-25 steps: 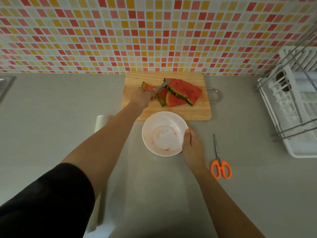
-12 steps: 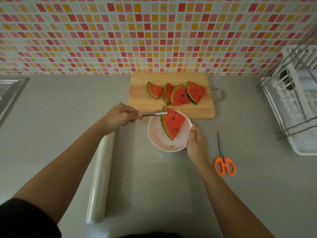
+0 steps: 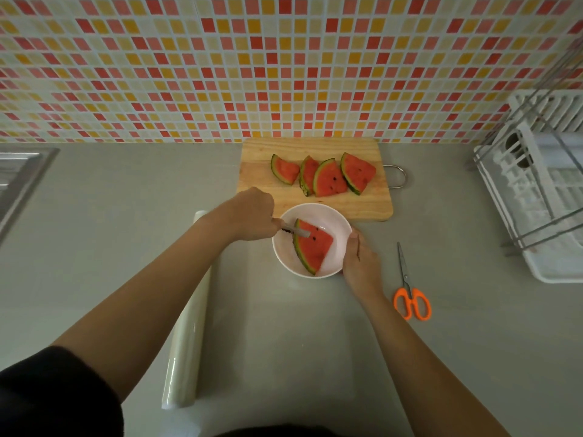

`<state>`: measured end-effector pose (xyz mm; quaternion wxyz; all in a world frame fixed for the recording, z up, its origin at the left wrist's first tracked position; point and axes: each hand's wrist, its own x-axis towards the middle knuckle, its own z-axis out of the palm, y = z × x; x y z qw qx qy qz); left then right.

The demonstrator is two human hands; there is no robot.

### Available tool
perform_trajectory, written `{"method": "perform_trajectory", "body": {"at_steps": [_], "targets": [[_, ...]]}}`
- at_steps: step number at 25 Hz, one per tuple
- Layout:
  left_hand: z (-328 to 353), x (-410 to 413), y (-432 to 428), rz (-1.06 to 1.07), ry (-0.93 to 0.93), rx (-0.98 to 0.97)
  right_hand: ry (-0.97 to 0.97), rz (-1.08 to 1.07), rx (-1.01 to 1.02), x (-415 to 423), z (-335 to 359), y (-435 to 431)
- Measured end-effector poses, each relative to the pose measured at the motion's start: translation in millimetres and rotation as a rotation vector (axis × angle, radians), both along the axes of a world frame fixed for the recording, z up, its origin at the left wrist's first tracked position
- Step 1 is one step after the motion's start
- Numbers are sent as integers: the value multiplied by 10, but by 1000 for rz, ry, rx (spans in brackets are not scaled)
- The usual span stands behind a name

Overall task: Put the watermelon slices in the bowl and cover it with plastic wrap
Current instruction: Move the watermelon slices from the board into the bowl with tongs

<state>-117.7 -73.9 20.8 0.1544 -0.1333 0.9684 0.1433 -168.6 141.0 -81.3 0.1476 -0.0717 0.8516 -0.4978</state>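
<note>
One corner of a steel sink point(image 3: 19, 171) shows at the far left edge of the grey worktop point(image 3: 284, 342). Next comes the roll of plastic wrap point(image 3: 186, 342), lying lengthwise under the left forearm. The left hand point(image 3: 249, 216) is clenched round a slim metal utensil point(image 3: 295, 230) with a serrated edge (tongs or a knife, hard to tell), whose tip lies on the one watermelon slice point(image 3: 315, 247) in the white bowl point(image 3: 342, 228). That slice lies flat on the bowl's floor, its green rind toward the left and its point toward the right. Just behind the bowl, against the tiled wall, is a wooden cutting board point(image 3: 362, 206) with a wire handle at its right end; four slices point(image 3: 325, 175) are propped in an overlapping row on it. The right hand point(image 3: 361, 263) grasps the bowl's right rim, thumb along the edge. Near it on the right, orange-handled scissors point(image 3: 410, 294) lie closed, blades pointing away. A white dish rack point(image 3: 536, 200) fills the far right.
</note>
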Motion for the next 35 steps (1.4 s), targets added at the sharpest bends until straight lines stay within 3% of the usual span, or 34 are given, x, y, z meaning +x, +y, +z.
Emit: {"method": "perform_trajectory", "body": {"at_steps": [5,11,15,18,22,30,35], "targets": [[249,22,-61,-17,86,-125,27,15,-21,16,11,1],[232,-421,-56,409,200,449,3,1,-8,20,-14,-3],[122,-824,-37,485,241,328,7,-14,-2,6,-44,-2],[9,-954,-122,479,152,280,12,-14,6,1,-58,1],[-194,-913,-168,594,105,492,5,-2,8,-7,-47,11],[-171,-744,-230,759,367,730,-29,6,-7,-14,-28,16],[-163,-25,-157,806,425,926,-15,-20,-16,-9,-19,-1]]}}
